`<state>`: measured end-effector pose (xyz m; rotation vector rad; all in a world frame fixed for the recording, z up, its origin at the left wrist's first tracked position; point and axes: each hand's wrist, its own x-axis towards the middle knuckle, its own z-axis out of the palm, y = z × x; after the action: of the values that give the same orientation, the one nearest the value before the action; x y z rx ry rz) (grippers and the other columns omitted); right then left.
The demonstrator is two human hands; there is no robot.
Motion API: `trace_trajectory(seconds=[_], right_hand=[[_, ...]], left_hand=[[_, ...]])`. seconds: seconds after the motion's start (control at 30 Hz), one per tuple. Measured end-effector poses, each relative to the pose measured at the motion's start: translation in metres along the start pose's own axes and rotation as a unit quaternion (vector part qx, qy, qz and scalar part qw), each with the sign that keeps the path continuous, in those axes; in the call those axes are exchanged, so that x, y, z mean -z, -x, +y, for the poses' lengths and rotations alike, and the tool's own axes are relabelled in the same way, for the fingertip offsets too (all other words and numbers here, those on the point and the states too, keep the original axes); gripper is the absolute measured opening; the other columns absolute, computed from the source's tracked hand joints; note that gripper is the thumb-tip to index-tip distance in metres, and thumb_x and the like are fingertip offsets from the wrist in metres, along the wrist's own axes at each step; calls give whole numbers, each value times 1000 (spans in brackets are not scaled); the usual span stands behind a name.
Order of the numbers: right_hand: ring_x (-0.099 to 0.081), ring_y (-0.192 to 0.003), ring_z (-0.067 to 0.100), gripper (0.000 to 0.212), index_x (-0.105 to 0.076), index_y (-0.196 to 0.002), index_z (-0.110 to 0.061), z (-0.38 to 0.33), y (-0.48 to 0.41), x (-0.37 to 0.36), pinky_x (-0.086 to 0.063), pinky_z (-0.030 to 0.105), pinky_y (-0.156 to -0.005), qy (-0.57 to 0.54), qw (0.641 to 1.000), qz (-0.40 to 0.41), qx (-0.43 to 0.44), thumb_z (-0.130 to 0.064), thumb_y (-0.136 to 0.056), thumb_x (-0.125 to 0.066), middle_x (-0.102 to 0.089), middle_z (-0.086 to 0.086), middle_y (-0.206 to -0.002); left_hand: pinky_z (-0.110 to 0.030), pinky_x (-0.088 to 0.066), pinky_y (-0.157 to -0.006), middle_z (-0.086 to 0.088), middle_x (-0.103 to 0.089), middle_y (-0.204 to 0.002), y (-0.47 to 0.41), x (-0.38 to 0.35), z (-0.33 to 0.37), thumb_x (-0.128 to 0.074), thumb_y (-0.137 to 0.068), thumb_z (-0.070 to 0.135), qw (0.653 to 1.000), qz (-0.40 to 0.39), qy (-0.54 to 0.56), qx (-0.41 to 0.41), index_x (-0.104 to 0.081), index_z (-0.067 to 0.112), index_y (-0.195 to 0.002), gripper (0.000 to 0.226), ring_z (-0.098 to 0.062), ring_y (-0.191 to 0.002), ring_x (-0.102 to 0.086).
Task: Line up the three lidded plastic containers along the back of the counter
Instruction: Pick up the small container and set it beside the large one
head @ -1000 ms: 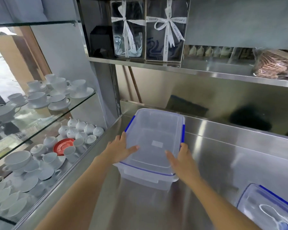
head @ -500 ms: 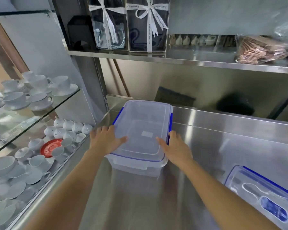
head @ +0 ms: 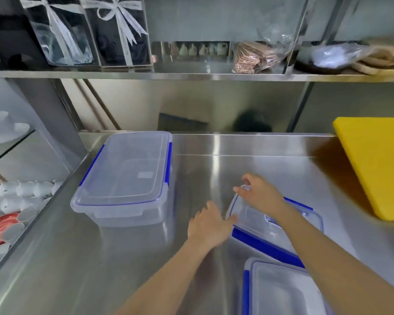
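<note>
Fingers of the left hand lie loosely spread, tips touching the near-left edge of the second container; nothing is clasped. Across it, the right hand curls over that container's far corner, fingers bent on the lid rim (a real grip or a mere rest, I cannot tell). This container sits mid-counter, long axis slanting from far-left to near-right. The first container stands untouched at the back left, long axis running front to back. The third container sits nearest, beside a yellow board.

Both forearms bare, no sleeves, rings or watch.
</note>
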<state>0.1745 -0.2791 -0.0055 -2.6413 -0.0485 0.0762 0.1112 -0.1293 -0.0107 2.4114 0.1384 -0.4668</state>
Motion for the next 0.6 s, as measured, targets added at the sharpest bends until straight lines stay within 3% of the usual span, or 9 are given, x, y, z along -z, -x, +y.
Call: trace_trajectory(seconds=[0.13,0.23,0.33,0.47,0.53,0.6], right_hand=[[-54,-111,26,48,-49,-124,-16,57,15,12,-35,40,-95,80,996,22,-42,-48,-89,-50,-58,7,-127],[-52,-115,27,58,-46,-128,-20,85,18,14,-31,43,-99,100,991,4,-88,-58,-84,-48,-57,5,-129],[-55,-109,24,53,-49,-120,-23,100,16,15,-32,44,-98,103,988,-3,-113,-60,-82,-49,-59,2,-124],[-57,-104,24,41,-49,-110,-22,103,11,17,-35,46,-95,104,986,10,-127,-54,-85,-48,-60,3,-117],[-58,-99,28,43,-49,-108,-19,99,9,16,-41,43,-88,111,986,15,-126,-54,-84,-46,-61,7,-112],[-59,-93,31,48,-48,-107,-15,94,8,11,-46,39,-78,95,988,11,-118,-57,-84,-48,-62,11,-107]], left_hand=[[-35,-48,-92,-3,-59,-114,2,-37,11,-61,-80,51,975,-105,186,67,-21,6,-131,79,-22,-106,-59],[-26,-51,-69,1,-58,-94,-1,-54,12,-74,-76,38,944,-95,307,75,-24,12,-110,65,-13,-80,-60],[-19,-49,-52,2,-58,-90,-6,-63,14,-76,-76,32,922,-42,378,69,-26,16,-102,58,-12,-74,-63],[-35,-55,-74,-6,-55,-97,-19,-68,20,-73,-79,21,900,99,419,71,-26,14,-102,52,-26,-88,-62],[-30,-50,-74,-4,-55,-96,-23,-68,23,-69,-82,18,895,159,411,69,-35,16,-97,38,-26,-90,-59],[-27,-51,-73,2,-59,-95,-24,-68,25,-69,-82,25,896,140,419,30,-44,24,-94,27,-20,-92,-61]])
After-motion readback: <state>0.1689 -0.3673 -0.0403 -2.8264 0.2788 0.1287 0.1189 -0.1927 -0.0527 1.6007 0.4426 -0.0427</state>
